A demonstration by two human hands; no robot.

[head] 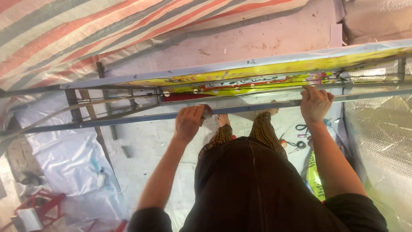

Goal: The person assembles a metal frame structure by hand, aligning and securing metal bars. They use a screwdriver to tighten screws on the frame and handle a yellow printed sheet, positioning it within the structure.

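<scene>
Seen from above, standing over a long grey-blue metal frame rail [128,119] that runs nearly left to right across the view, rising slightly toward the right. Left hand [189,122] set on top of this rail near its middle, fingers [194,111] curled over the far edge and closed on the bar, with a small dark grey object [207,111] pressed under the fingertips; too small to tell what it is. Right hand [316,103] well apart to the right, a little higher, fingers [312,92] hooked over a second, parallel grey bar [369,95] and clenched on it.

Just beyond both hands, lying along the same long axis: a bright yellow printed banner strip with red and green pattern [257,77], stretched inside the frame, its near edge touching the bar under the right hand. Banner therefore directly ahead of the fingers, away from the body, with the right hand nearer to it than the left.

Below the frame, on the floor: pale plastic sheeting [64,159], bare feet [223,119] between the hands, black-handled scissors and small tools [300,135] near the right forearm. Silver bubble-foil sheet [382,141] at the right edge, red, white and grey striped tarpaulin [86,34] at upper left, a red metal stand [38,206] at lower left.
</scene>
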